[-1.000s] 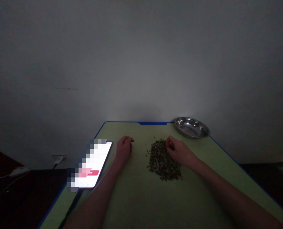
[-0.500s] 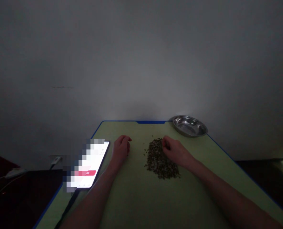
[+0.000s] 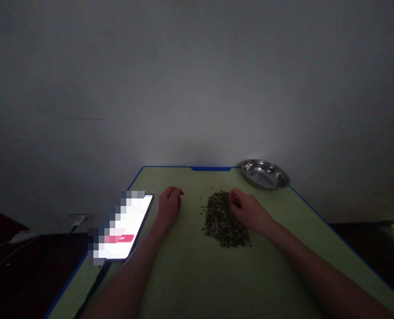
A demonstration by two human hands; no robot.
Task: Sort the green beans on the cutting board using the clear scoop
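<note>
A loose pile of small dark grains [image 3: 222,221] lies spread on the light green table [image 3: 190,274]. My right hand [image 3: 246,209] is at the upper right edge of the pile, its fingers curled with thumb and forefinger together; anything between them is too small to make out. Left of the pile, my left hand [image 3: 169,204] rests on the table with its fingers curled inward. Its fingertips are partly hidden, and whatever they may hold does not show. A few single grains lie just beyond the pile's left side.
A shiny metal bowl [image 3: 265,175] stands at the table's back right corner. A phone [image 3: 133,226] with a lit screen lies at the left, partly pixelated, with a dark strap or cable below it. A grey wall [image 3: 197,88] rises behind the table.
My right hand has moved slightly to the right along the pile's edge. My left hand keeps its place and curled shape. The whole view has shifted very slightly.
</note>
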